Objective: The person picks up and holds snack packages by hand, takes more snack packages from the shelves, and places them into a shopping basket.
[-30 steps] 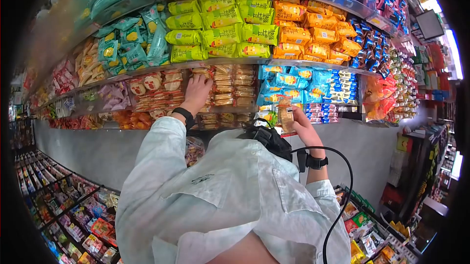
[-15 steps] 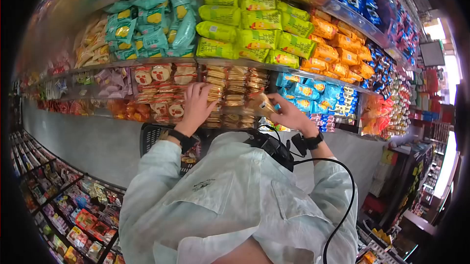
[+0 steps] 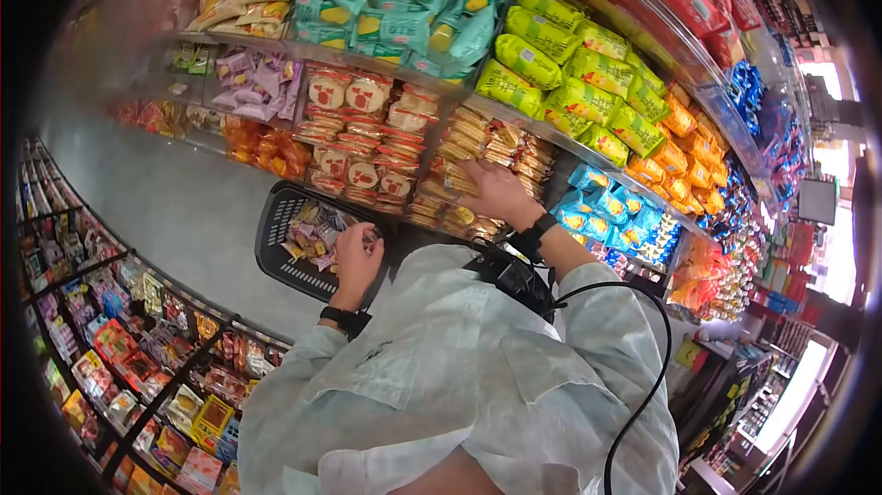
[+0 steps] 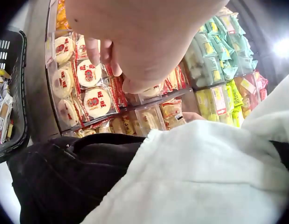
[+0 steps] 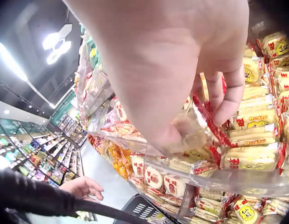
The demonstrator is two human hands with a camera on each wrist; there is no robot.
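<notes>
My right hand (image 3: 505, 194) reaches into the stacks of gold-wrapped rice crackers (image 3: 464, 139) on the lower shelf. Close up in the right wrist view, its thumb and fingers pinch a clear cracker packet (image 5: 193, 133) with a red edge, among stacked packets. My left hand (image 3: 358, 261) hangs over the right side of the black basket (image 3: 276, 261), its fingers loosely bent. No packet shows in it in the left wrist view, where it overlaps round white crackers (image 4: 89, 73) in red-printed wrappers. Small wrapped snacks (image 3: 317, 230) lie in the basket.
Clear bin walls divide the shelf. Above the crackers sit teal packets (image 3: 404, 31) and green packets (image 3: 588, 100); blue packets (image 3: 602, 210) lie to the right. A low display of packaged goods (image 3: 147, 366) borders the grey floor (image 3: 156, 201) on the left. A black cable (image 3: 634, 403) runs down beside my right arm.
My left hand has moved from the cracker stacks down over the basket. My right hand, which held a packet near the blue snacks, has moved left into the stacks. The view has swung leftward.
</notes>
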